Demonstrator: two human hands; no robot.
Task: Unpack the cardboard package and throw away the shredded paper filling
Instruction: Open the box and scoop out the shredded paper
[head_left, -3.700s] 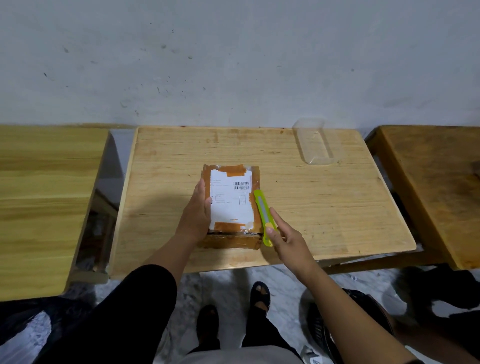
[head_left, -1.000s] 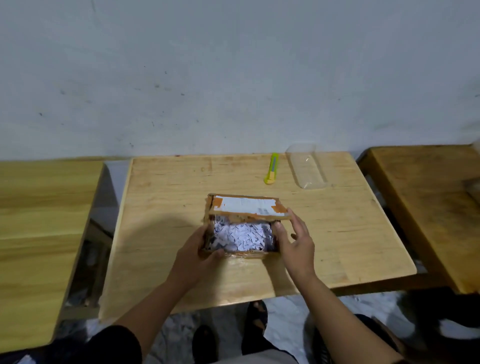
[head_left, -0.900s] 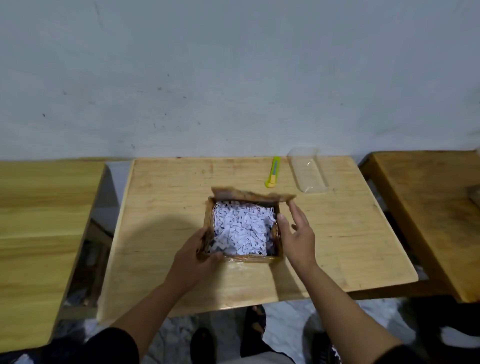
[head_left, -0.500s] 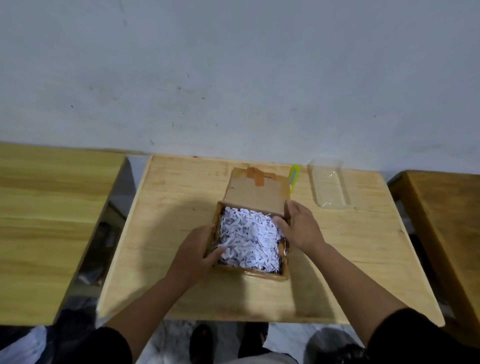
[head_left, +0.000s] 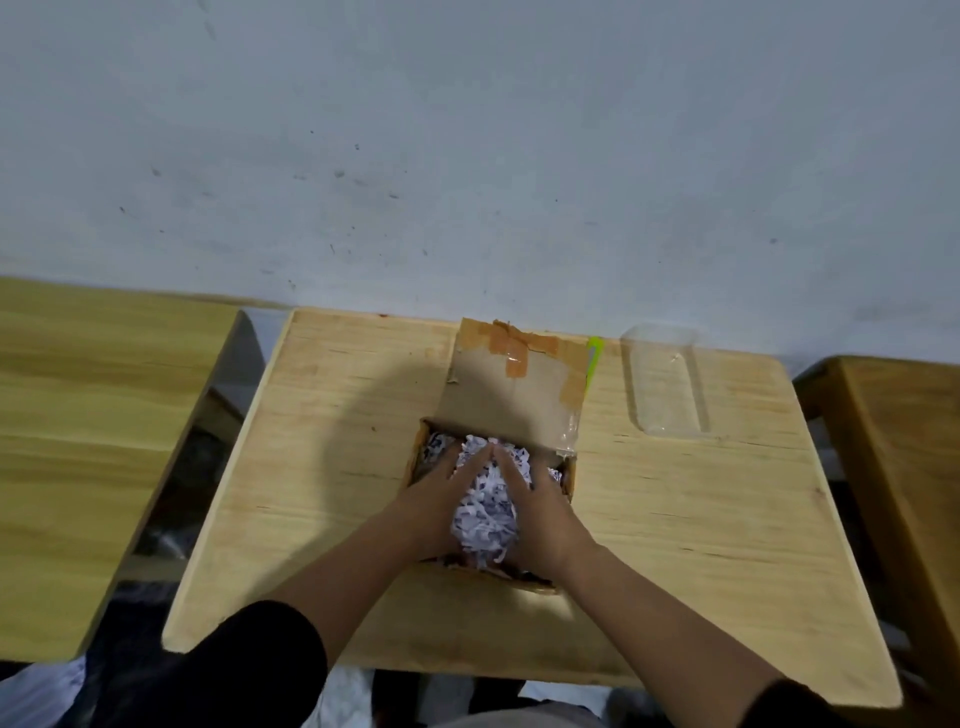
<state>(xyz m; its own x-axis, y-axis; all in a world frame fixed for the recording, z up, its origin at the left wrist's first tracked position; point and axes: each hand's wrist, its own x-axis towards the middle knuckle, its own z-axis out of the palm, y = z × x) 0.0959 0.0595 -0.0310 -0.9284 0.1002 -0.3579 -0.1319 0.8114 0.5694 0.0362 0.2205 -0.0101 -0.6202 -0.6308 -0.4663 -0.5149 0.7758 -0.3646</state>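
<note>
there, two hands (head_left: 488, 499) around one paper wad (head_left: 485, 512)

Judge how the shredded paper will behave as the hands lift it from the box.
The shredded paper is a loose heap of thin strips, so it is probably very light and squashes easily. Both hands, left and right, cup it from the sides; strips will likely slip out below and drop back into the box.
</note>
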